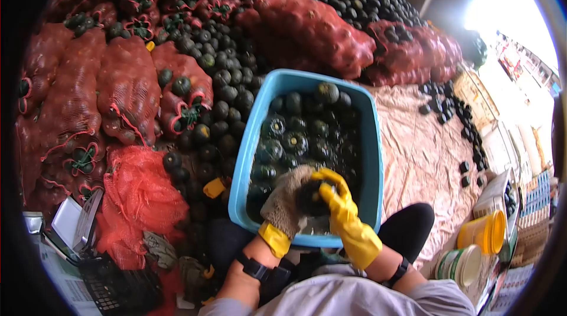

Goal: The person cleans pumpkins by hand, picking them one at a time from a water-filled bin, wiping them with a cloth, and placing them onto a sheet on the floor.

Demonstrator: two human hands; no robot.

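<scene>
Over the near end of a blue tub [379,156], both hands hold one dark green round fruit [311,199]. My left hand [287,198], in a brown cloth glove over a yellow one, is closed against its left side. My right hand [339,204], in a yellow rubber glove, curls its fingers over the top and right side. Behind them, several dark green fruits [295,143] sit in water inside the tub.
Red net sacks [127,85] of fruit stand at the left and back, with loose fruits [221,94] beside the tub. An empty red net [142,192] and black crate [121,286] lie at left. Yellow [481,232] and white buckets [459,266] stand right.
</scene>
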